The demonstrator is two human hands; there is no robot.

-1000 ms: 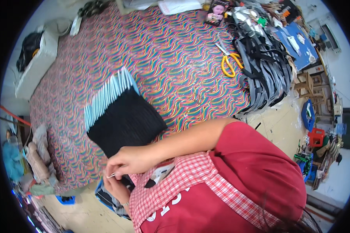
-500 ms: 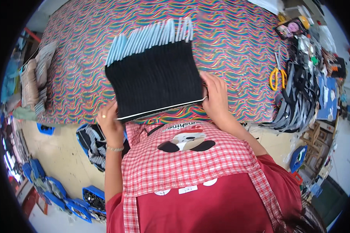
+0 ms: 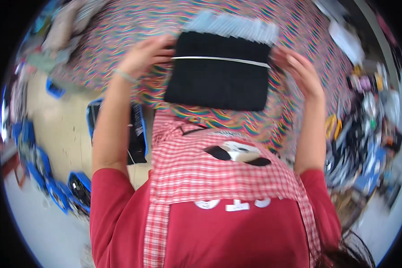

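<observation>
A bundle of black fabric strips point(image 3: 219, 82) lies on the patterned tablecloth in front of me. Pale blue-white ends point(image 3: 232, 26) stick out in a row along its far side. A thin white band point(image 3: 219, 59) runs across the bundle. My left hand point(image 3: 145, 54) is at the bundle's left edge, close to one end of the band, its fingers stretched out. On the opposite side my right hand point(image 3: 301, 71) has its fingers apart beside the right edge. Both hands are somewhat blurred, and whether the fingertips touch the bundle I cannot tell.
Yellow-handled scissors point(image 3: 332, 127) lie at the right, by a heap of black and grey strips point(image 3: 353, 147). Rolled beige material point(image 3: 62, 31) is at the far left. Blue bins point(image 3: 78, 187) with dark pieces stand on the floor at left.
The white band has gone from the bundle's near edge to across it, farther from me. Both hands have moved forward along the sides and their fingers have spread. The whole view has shifted.
</observation>
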